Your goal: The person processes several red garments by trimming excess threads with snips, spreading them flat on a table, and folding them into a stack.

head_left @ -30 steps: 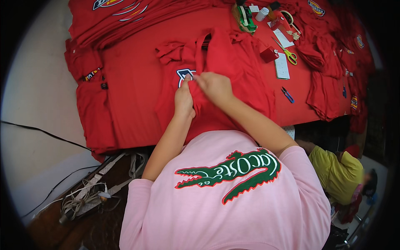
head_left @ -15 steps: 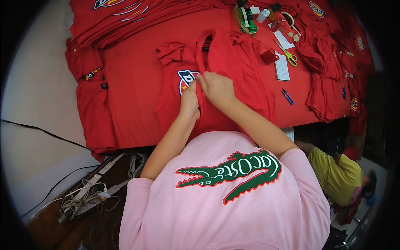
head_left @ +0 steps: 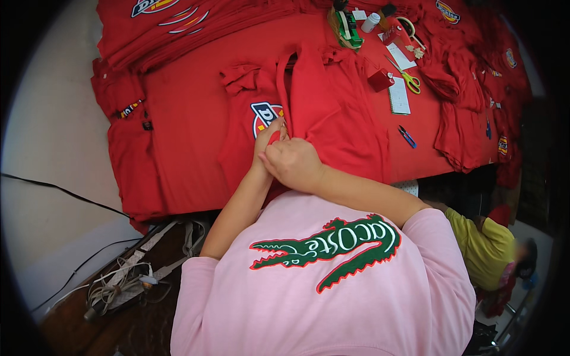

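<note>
A red T-shirt [head_left: 338, 113] with a printed badge lies in front of me, partly gathered into raised folds. Next to the badge, my left hand [head_left: 268, 137] is closed on the shirt's fabric. My right hand [head_left: 294, 163] is also closed on the cloth, just below and against the left one, nearer to my body. A bit of red fabric shows between the two hands. The rest of the gripped part is hidden by my fingers.
Folded red shirts pile at the far left [head_left: 172, 29], the left edge [head_left: 133, 160] and the right [head_left: 463, 130]. Yellow-handled scissors [head_left: 409, 82], a notepad [head_left: 399, 96], blue thread snips [head_left: 408, 136] and a green tape dispenser [head_left: 345, 28] lie at right. Another person [head_left: 484, 249] is at lower right.
My right hand has moved down toward my body, from beside the left hand's fingertips to below them. The left hand has stayed almost in place by the badge.
</note>
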